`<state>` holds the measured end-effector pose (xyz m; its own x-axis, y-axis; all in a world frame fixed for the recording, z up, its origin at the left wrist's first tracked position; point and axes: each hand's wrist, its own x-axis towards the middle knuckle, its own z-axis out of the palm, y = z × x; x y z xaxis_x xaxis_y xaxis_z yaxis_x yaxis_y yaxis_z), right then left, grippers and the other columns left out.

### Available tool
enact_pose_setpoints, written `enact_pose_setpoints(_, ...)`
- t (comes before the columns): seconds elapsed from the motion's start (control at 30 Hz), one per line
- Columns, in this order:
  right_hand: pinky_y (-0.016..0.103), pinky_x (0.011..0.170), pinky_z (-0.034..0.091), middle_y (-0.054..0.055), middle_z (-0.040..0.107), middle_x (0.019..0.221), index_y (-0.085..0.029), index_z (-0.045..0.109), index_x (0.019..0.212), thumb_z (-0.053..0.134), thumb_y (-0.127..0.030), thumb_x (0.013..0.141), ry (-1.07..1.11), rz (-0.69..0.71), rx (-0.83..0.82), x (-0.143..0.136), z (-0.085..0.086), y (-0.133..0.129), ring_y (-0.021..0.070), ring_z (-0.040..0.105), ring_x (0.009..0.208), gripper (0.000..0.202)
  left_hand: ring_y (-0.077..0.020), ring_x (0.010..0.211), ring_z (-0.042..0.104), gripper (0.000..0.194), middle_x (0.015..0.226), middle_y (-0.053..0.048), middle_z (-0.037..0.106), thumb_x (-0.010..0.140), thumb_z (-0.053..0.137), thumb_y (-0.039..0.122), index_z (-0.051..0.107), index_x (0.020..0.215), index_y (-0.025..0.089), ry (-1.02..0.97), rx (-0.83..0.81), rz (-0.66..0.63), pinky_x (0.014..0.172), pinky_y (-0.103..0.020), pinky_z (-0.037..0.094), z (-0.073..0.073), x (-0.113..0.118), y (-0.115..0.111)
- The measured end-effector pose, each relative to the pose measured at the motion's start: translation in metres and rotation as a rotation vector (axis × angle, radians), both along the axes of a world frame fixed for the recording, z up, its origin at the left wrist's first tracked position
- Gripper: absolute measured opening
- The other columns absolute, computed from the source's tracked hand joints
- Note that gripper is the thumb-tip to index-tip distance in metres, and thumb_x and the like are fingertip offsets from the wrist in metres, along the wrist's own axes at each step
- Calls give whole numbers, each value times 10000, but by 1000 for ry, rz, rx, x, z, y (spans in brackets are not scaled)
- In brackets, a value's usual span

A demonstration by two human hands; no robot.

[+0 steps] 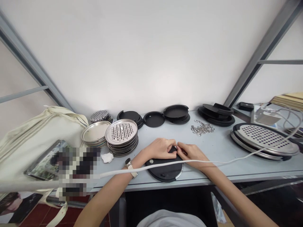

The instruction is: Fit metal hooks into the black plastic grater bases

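Observation:
A round black disc (167, 171) with a metal rim showing at its lower right lies at the front edge of the grey table. Over its upper part, my left hand (162, 148) is closed, its thumb and forefinger pinched near the disc's top edge. Touching it there, my right hand (191, 153) is closed too, with thumb and fingers together. Whatever the fingertips hold is too small or hidden to name. A watch is on my left wrist.
Stacked grater discs (121, 134) and plain metal discs (93, 134) stand left. Black round parts (153, 119) line the wall. Metal hooks (202, 128) lie right of centre, large graters (265, 138) farther right. A white cable (224, 162) crosses the view.

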<state>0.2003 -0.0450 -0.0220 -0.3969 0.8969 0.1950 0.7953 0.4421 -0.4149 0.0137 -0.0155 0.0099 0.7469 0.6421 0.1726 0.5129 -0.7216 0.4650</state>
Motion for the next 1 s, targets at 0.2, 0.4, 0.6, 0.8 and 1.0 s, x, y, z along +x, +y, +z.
enact_pose_setpoints(0.2,231,497,273,6,556,570,-201,513,733,323,-317,884,1,-6,9,0,-1,0,113,431,459,269,-74,517,410,108,595,57,491,743,539,275,492,762,180,16,5,0,512,-208,274,-1,0,1)
enact_pose_setpoints(0.4,232,496,274,-4,537,558,-207,502,725,323,-321,885,14,-1,12,1,-1,0,112,422,456,266,-77,525,425,122,602,56,496,745,547,283,509,796,179,32,14,1,512,-203,288,2,1,0)
enact_pose_setpoints(0.6,229,498,282,-16,514,545,-212,478,701,352,-309,872,19,-9,29,1,-3,0,111,422,463,234,-87,545,450,108,605,48,507,775,518,264,548,843,186,64,40,12,540,-207,311,0,1,3)
enact_pose_setpoints(0.8,231,505,292,-21,509,544,-216,463,717,333,-320,891,18,-9,37,-1,-4,1,117,443,465,241,-95,551,463,118,627,45,522,800,486,242,535,898,200,74,106,1,541,-210,313,-1,1,6)
enact_pose_setpoints(1.0,232,503,296,-6,545,572,-213,478,744,323,-320,899,27,-6,31,-1,-3,1,119,460,473,245,-110,563,490,113,659,32,553,810,481,259,519,901,202,129,137,32,542,-225,314,3,1,1)
